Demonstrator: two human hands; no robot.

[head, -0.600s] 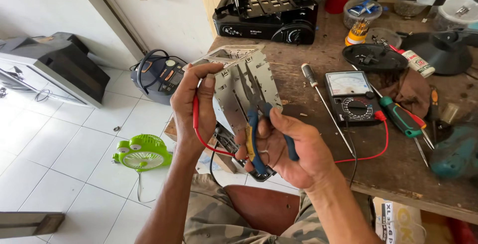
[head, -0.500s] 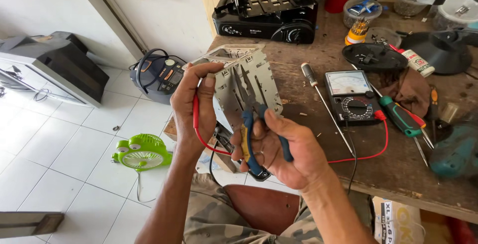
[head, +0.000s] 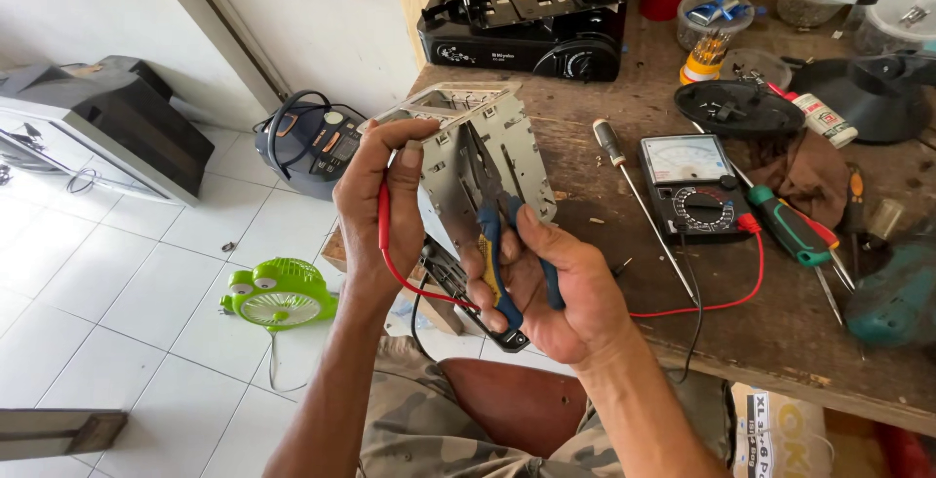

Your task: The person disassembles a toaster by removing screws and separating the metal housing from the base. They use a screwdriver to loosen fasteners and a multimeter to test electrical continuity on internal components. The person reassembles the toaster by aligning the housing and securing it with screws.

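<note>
Gripping tight, the left hand (head: 375,200) clamps the grey metal chassis (head: 483,152) upright by its edge, above the near edge of the wooden surface (head: 585,176), a red probe lead (head: 385,244) pinned under the fingers. Right hand (head: 556,288) is closed around blue-handled pliers (head: 497,234), their tips pressed against the chassis face. Just beyond lie a long screwdriver (head: 639,205) and an analog multimeter (head: 694,186); down on the tiled floor sits a green fan (head: 278,295).
</note>
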